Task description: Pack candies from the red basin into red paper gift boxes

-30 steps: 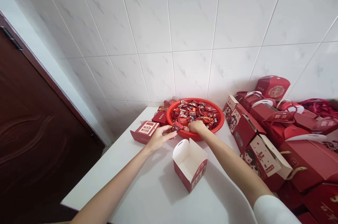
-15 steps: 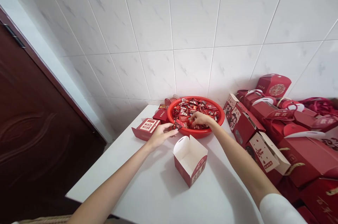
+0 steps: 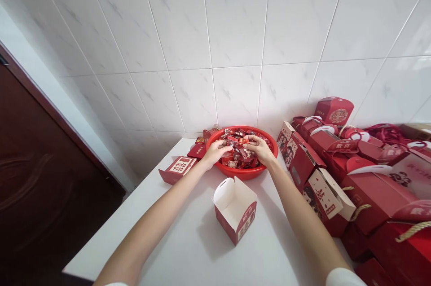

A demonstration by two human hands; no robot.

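Both hands are over a round red plastic basin (image 3: pixel 240 174) heaped with small wrapped candies (image 3: pixel 237 158). My left hand (image 3: pixel 215 153) is at the basin's left side, its fingers closed on a wrapped candy that they partly hide. Over the right half, my right hand (image 3: pixel 260 149) pinches a bright red-orange wrapped candy (image 3: pixel 245 140) between thumb and fingers. In front of the basin stands a small red gift box (image 3: pixel 226 222) with its top open, and its white inside shows no contents.
A folded red box (image 3: pixel 178 167) lies left of the basin on the white table (image 3: pixel 161 227). Stacked red gift boxes (image 3: pixel 380 196) with rope handles crowd the right side. Behind is a tiled wall (image 3: pixel 235 30); a dark red door (image 3: pixel 40 178) stands at left.
My left hand has moved from beside the basin's left rim to over the candies. My right hand has come up out of the pile with a candy. The view has shifted slightly.
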